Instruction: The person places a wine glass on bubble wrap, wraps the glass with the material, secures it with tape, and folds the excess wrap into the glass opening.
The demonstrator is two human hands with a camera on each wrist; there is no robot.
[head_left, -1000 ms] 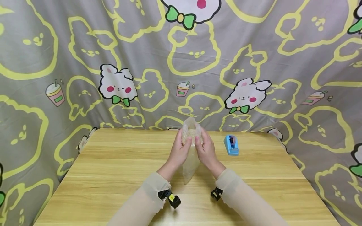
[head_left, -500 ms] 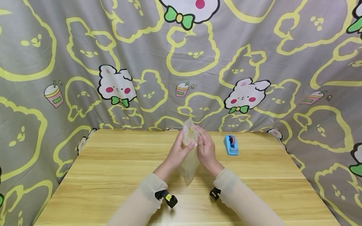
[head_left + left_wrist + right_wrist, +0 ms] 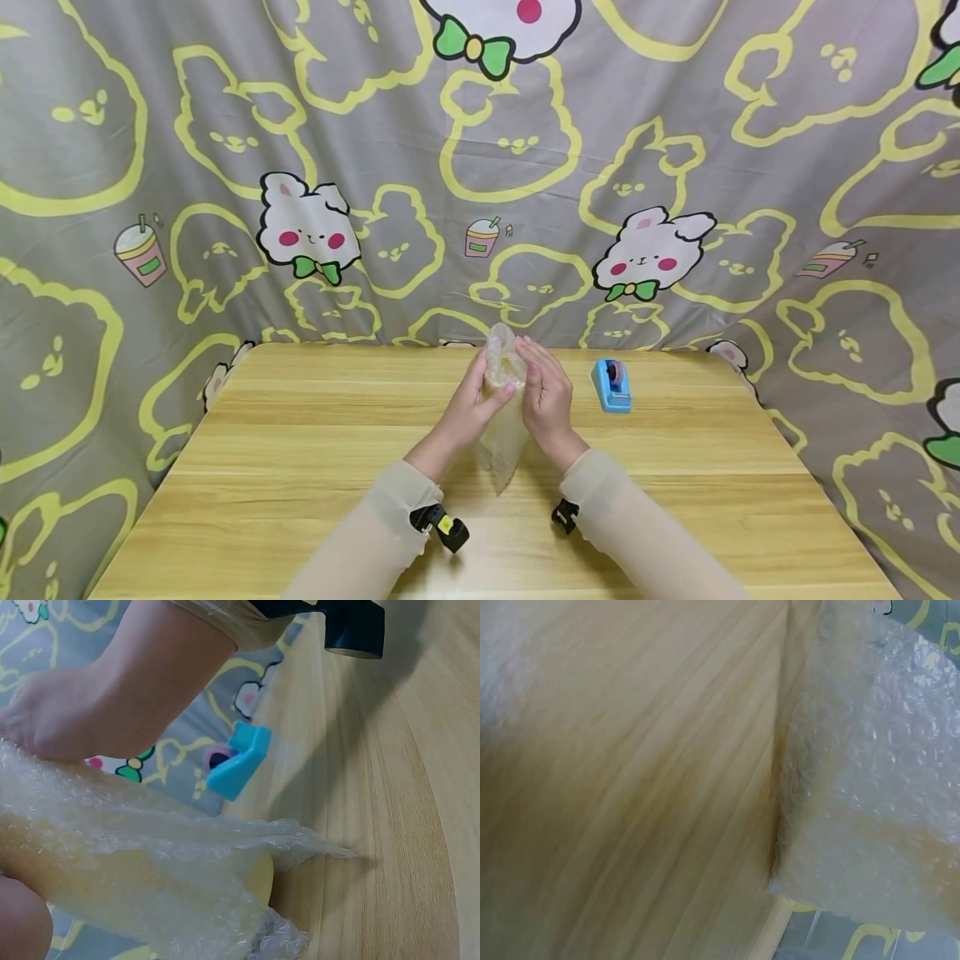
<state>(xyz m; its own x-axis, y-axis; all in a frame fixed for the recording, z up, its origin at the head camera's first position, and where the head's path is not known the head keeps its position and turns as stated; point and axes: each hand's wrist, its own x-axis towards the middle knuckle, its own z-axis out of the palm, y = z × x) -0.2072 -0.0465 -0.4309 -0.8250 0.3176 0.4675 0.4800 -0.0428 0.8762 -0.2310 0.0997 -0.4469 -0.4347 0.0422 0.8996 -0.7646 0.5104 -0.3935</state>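
A loose roll of clear bubble wrap [image 3: 501,354] is held upright between both hands, its open end at the top and a pointed tail hanging toward the table. Inside it, a smooth yellow thing [image 3: 261,879] shows at one end in the left wrist view; the wrap hides the rest. My left hand [image 3: 471,400] grips the wrap from the left, thumb across its near side. Along the right side lies my right hand [image 3: 547,396], its fingers curved against the wrap near the upper rim and its thumb beside them.
A blue tape dispenser [image 3: 613,386] with a roll of tape stands toward the back right of the wooden table [image 3: 300,467]. Behind the table's far edge hangs a grey curtain [image 3: 420,133] with cartoon rabbits. Black cameras [image 3: 441,527] are strapped at the wrists.
The right thumb has left the near rim of the wrap and moved to its right side, fingers shifting over the upper edge. The wrap's top has sunk and its tail swung slightly right.
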